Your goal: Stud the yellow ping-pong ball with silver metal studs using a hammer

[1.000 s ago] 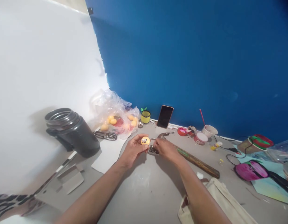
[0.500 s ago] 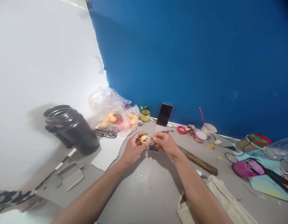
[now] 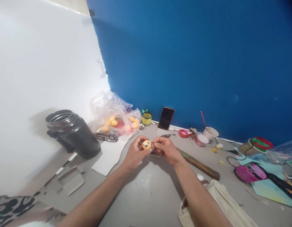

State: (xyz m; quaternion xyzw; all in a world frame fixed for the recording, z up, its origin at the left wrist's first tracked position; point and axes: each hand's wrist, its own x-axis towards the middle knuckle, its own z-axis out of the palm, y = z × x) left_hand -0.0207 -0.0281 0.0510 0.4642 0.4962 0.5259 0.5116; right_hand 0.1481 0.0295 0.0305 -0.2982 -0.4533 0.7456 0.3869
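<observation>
My left hand holds a small yellow ball between thumb and fingers. Shiny silvery and dark bits cover the middle of the ball's face. Close by on the right, my right hand has its thumb and index finger pinched together near the ball's edge. Whatever is in that pinch is too small to make out. Between and just below the hands lies a little heap of small shiny metallic pieces, partly hidden by my right fingers.
A dark wide-mouthed flask, eyeglasses and white paper are left. Behind are a plastic bag with yellow balls and a phone. Rightward lie a wooden handle, paper cup and cloth bag. Another person's hand shows lower left.
My right hand has come closer to the yellow ball, its fingertips now near the ball's edge. The view has shifted slightly, and another person's hand shows more at lower left.
</observation>
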